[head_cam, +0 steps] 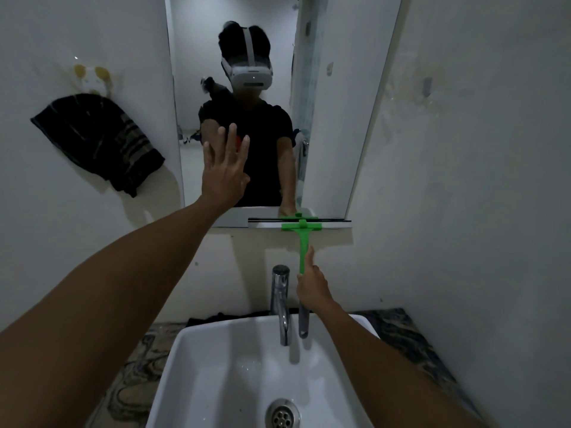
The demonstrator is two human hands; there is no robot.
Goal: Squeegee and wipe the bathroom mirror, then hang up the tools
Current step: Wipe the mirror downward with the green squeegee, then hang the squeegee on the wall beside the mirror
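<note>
Squeegee [301, 230] green, blade at mirror [324, 118] bottom | right hand [312, 285] grips handle | left hand [224, 171] spread

The mirror [327, 118] is a tall frameless panel fixed upright on the white wall above the basin; its glass reflects a person in dark clothes. The squeegee [302, 230] is bright green with a black rubber blade; the blade lies level against the mirror's bottom edge, right of centre; the handle points straight down.
</note>
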